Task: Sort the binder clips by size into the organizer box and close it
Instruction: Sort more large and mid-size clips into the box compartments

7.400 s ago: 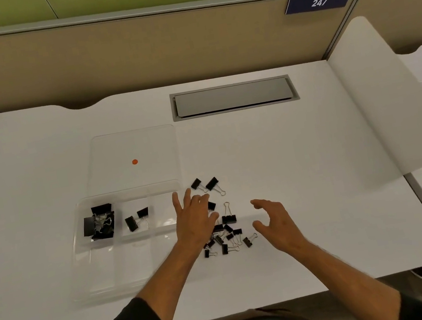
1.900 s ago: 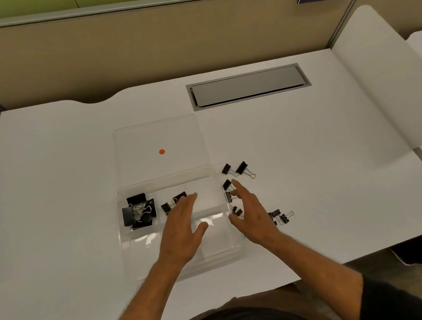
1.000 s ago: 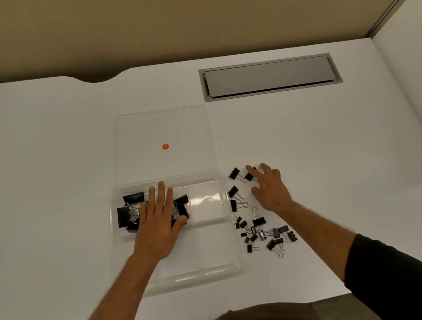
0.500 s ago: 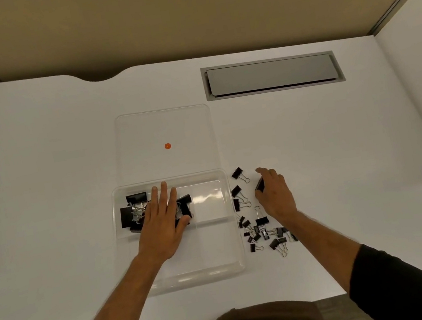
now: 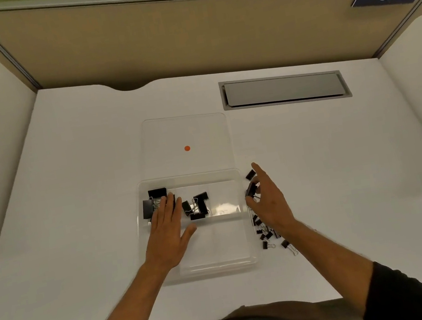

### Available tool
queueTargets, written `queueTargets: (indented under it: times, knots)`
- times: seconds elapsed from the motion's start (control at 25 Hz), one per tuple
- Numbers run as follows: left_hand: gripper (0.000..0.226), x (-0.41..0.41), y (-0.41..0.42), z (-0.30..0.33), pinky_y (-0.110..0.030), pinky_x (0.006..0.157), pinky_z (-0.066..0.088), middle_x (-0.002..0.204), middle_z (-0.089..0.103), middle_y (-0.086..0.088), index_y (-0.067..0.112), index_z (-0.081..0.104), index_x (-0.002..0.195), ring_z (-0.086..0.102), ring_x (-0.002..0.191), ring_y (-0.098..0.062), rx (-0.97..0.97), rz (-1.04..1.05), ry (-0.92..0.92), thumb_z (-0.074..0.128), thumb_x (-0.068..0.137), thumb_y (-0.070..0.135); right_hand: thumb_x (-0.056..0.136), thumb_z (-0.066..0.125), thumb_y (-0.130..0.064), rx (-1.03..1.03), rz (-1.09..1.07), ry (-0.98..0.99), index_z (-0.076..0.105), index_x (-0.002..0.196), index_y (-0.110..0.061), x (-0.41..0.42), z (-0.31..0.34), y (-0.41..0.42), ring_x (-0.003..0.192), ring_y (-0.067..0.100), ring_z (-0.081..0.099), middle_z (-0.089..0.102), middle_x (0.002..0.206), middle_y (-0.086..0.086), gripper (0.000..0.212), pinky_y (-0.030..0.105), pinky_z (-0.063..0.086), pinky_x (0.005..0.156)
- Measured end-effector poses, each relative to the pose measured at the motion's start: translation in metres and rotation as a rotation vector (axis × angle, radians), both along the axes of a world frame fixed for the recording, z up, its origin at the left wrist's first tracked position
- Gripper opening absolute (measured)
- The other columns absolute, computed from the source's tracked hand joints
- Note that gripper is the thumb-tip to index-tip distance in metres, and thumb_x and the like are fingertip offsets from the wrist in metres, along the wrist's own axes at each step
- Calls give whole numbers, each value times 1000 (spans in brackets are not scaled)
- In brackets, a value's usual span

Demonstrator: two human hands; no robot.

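Since half a second before, right hand (image 5: 268,203) had lifted, pinching a medium clip (image 5: 251,189) right of the organizer box (image 5: 222,267), mid-frame. Left hand (image 5: 167,230) stayed flat, fingers spread, on the box. One clip (image 5: 250,174) lay above; small clips (image 5: 265,234), count unclear, below.

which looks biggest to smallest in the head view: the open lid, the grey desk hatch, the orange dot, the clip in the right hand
1. open lid
2. grey desk hatch, looks somewhat smaller, though it lies farther away
3. clip pinched in the right hand
4. orange dot
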State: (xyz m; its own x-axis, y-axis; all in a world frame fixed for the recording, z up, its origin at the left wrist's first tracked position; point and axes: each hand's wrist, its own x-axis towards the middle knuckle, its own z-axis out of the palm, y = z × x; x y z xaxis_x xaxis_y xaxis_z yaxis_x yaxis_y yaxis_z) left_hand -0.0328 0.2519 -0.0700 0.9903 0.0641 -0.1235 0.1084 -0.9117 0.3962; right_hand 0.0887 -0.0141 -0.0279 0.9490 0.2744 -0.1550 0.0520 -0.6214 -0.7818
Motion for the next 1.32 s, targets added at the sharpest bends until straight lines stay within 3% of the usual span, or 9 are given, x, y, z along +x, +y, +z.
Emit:
queueTargets:
  times: [0.2,0.4,0.56,1.0,1.12,1.32]
  knots:
    - [77,-15,0,-8,-48,121,6,164,-12,0,19,-7,156,-13,150,-17,-4,5,37,28,99,58,88,69,-18,32,134,98,21,151,-34,-16,10,38,96,2,54,52,114,-9,81,10,43,87]
    - [79,-15,-1,-11,-46,121,2,163,-14,1,18,-10,155,-13,150,-17,16,-3,39,30,99,58,87,69,-31,-55,269,118,16,150,-42,-26,2,67,88,9,54,55,117,-10,82,26,48,85]
    - [80,-15,0,-14,-45,120,1,164,-11,-2,16,-8,155,-11,150,-18,32,-5,35,29,99,60,90,67,-26,-73,312,117,17,151,-40,-23,2,82,99,10,52,54,130,-5,80,27,45,91]
    - [82,-13,-1,-18,-41,120,-3,164,-10,-2,17,-8,155,-10,150,-17,36,0,27,31,98,60,93,62,-15,-29,344,126,14,153,-35,-23,2,81,127,10,47,49,141,-1,80,29,38,106]
    - [82,-13,-1,-19,-41,120,-4,164,-12,-1,17,-9,155,-10,150,-17,44,2,30,33,98,60,93,61,-17,-38,333,117,18,152,-35,-26,4,73,123,8,47,52,135,-4,75,27,40,103]
    - [82,-13,-2,-18,-43,121,-2,164,-12,0,19,-10,155,-12,150,-16,41,7,43,27,97,64,93,57,-21,-159,462,-15,42,137,-29,-39,3,70,99,10,49,61,101,-8,47,37,51,85]
